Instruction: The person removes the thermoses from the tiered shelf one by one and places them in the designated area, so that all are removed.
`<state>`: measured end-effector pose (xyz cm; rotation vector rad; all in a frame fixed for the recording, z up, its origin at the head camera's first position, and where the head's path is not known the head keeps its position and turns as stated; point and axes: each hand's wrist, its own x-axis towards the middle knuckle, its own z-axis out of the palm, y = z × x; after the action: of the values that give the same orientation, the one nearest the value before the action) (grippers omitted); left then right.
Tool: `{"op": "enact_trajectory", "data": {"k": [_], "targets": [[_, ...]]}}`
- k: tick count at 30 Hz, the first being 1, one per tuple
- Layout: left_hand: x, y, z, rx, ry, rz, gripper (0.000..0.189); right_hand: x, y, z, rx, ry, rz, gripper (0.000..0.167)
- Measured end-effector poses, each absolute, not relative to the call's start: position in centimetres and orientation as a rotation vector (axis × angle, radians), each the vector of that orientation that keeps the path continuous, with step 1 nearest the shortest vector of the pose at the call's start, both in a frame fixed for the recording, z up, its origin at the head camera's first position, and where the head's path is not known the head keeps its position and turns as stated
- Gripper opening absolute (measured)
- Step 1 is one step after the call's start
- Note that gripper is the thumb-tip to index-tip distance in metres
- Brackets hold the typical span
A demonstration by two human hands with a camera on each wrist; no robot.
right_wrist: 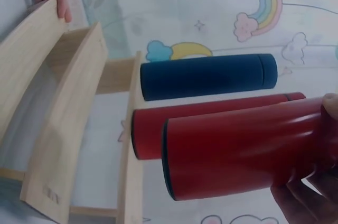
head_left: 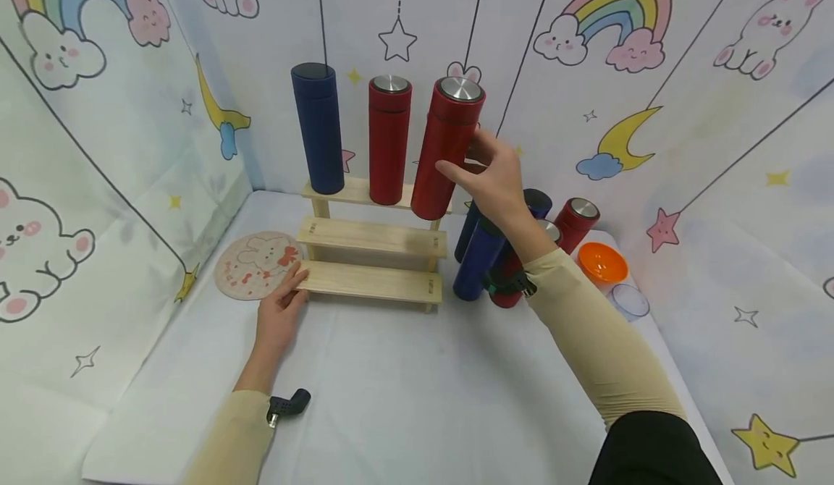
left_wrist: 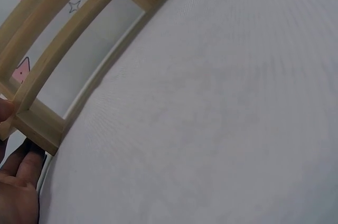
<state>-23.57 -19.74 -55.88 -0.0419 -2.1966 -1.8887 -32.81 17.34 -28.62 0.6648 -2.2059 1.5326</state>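
Note:
My right hand [head_left: 498,177] grips a red thermos bottle [head_left: 443,152] with a steel lid, tilted a little, at the right end of the top shelf. In the right wrist view, the dark base of this bottle hangs in front of the other red bottle [right_wrist: 148,134]. My left hand [head_left: 281,318] holds the left end of the lowest board of a three-step wooden rack [head_left: 371,237], thumb above and fingers below. On the top shelf stand a blue thermos bottle [head_left: 318,130] and a red thermos bottle [head_left: 389,141], both upright.
Several blue and red bottles [head_left: 481,257] stand right of the rack, partly behind my right arm. Beyond them are an orange bowl [head_left: 602,263] and a clear cup [head_left: 629,301]. A round bunny mat [head_left: 250,271] lies left of the rack on the white table [head_left: 391,384].

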Motion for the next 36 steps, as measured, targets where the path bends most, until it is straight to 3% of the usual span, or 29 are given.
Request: {"op": "enact_trajectory", "data": {"k": [18, 25, 36], "targets": [[-23.7, -19.6, -56.3, -0.038, -2.182, -1.910, 0.042, -28.5, 20.1, -29.6, 0.615, -2.263, 1.447, 0.054], [-22.9, -19.1, -54.5, -0.020, -2.202, -1.927, 0.041, -26.8, 21.5, -30.5, 0.594, -2.281, 1.395, 0.054], [-23.6, -19.9, -56.2, -0.047, -2.190, -1.888, 0.041, -24.7, 23.1, -32.0, 0.533, -2.279, 1.440, 0.056]]}}
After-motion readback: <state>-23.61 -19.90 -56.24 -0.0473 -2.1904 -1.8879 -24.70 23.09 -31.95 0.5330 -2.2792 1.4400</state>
